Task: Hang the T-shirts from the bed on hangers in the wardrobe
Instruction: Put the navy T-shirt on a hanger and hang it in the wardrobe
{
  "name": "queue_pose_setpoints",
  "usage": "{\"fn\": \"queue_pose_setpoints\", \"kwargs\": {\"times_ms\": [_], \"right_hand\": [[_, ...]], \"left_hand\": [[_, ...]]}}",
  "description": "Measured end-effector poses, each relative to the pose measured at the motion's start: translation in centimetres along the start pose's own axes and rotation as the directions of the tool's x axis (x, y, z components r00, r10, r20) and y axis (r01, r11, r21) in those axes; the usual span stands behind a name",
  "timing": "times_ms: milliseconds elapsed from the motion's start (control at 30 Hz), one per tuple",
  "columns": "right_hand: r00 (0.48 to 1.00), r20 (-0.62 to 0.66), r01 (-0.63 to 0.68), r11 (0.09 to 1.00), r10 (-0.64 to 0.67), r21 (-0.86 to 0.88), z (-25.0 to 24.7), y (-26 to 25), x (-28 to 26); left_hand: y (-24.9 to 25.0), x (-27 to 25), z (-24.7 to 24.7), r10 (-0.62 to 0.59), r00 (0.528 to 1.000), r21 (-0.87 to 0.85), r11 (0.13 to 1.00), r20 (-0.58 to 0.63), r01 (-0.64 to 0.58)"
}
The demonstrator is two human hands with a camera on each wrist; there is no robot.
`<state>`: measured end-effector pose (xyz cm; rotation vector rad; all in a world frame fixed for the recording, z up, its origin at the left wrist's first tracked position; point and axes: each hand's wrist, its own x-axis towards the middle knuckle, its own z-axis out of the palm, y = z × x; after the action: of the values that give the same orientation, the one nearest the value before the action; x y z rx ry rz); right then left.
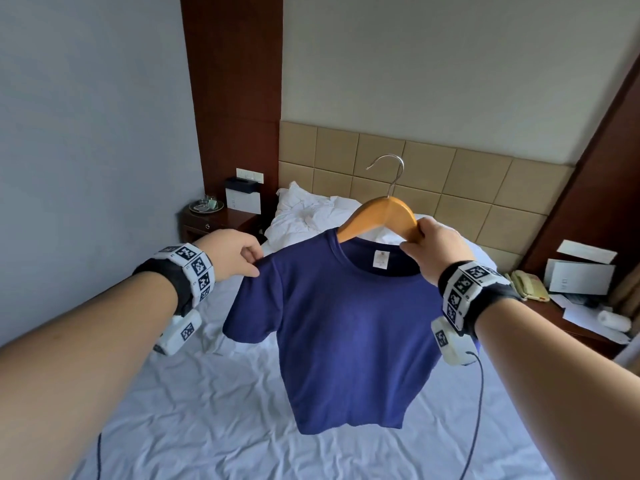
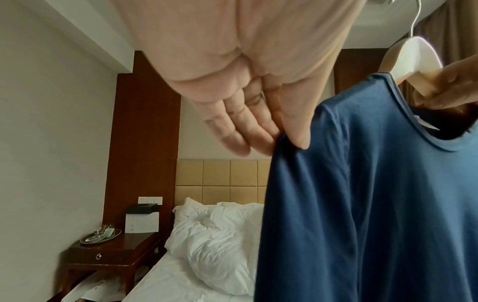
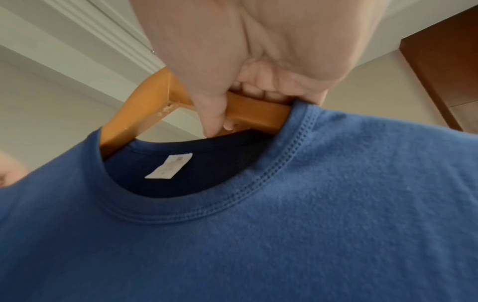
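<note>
The dark blue cotton T-shirt [image 1: 346,334] hangs in the air over the white-sheeted bed [image 1: 214,410], held up between both hands. The left hand [image 1: 232,252] pinches the T-shirt's shoulder seam between thumb and forefinger, its other fingers [image 2: 232,130] lying straight and relaxed. The right hand [image 1: 434,247] is curled round one arm of the curved wooden hanger with a metal hook [image 1: 381,216], right at the T-shirt's collar, with the hanger's other arm already inside the neck opening.

To do this step well, I judge the left hand should draw its shoulder outward so the seam sits square on the hidden hanger arm, while the right hand holds the hanger level; then the near shoulder needs seating too, or the T-shirt may slide off.

The right wrist view alone shows the thumb [image 3: 214,114] under the wooden arm and the white label [image 3: 169,165] inside the collar. Beyond the T-shirt, the left wrist view shows the dark wooden nightstand [image 2: 108,257] and crumpled white pillows [image 2: 214,230] more plainly. No wardrobe is in sight.
</note>
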<state>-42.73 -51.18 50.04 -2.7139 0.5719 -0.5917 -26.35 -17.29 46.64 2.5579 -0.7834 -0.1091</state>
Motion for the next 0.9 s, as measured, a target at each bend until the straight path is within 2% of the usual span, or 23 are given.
{"fn": "queue_pose_setpoints", "kwargs": {"times_ms": [200, 333, 467, 600, 667, 733, 900], "right_hand": [[1.000, -0.029, -0.008, 1.000, 0.008, 0.005, -0.9, 0.4, -0.2], [0.994, -0.091, 0.048, 0.992, -0.058, -0.113, -1.5, 0.7, -0.6], [0.997, -0.069, 0.034, 0.999, -0.032, 0.016, -1.3, -0.2, -0.6], [0.997, -0.034, 0.074, 0.997, -0.073, 0.028, -1.0, -1.7, -0.8], [0.995, -0.008, 0.097, 0.995, -0.097, 0.035, -0.8, -2.5, -1.0], [0.993, 0.002, 0.114, 0.993, -0.115, 0.034, -0.6, -3.1, -1.2], [0.993, -0.065, 0.103, 0.992, -0.098, 0.079, -0.5, -2.9, -1.6]], "left_hand": [[-0.9, 0.2, -0.1, -0.030, 1.000, 0.192, 0.981, -0.011, 0.031], [-2.1, 0.0, 0.4, -0.072, 0.996, 0.249, 0.965, -0.047, 0.081], [-0.9, 0.5, 0.6, -0.045, 0.999, 0.166, 0.985, 0.007, 0.043], [3.6, 1.1, 0.4, 0.120, 0.992, -0.018, 0.993, -0.031, -0.120], [6.0, 1.3, 0.6, 0.191, 0.981, 0.005, 0.981, 0.006, -0.191], [7.7, 1.7, 1.2, 0.208, 0.978, 0.057, 0.976, 0.020, -0.209], [9.0, 2.7, 2.3, 0.184, 0.980, 0.056, 0.982, -0.083, -0.179]]}}
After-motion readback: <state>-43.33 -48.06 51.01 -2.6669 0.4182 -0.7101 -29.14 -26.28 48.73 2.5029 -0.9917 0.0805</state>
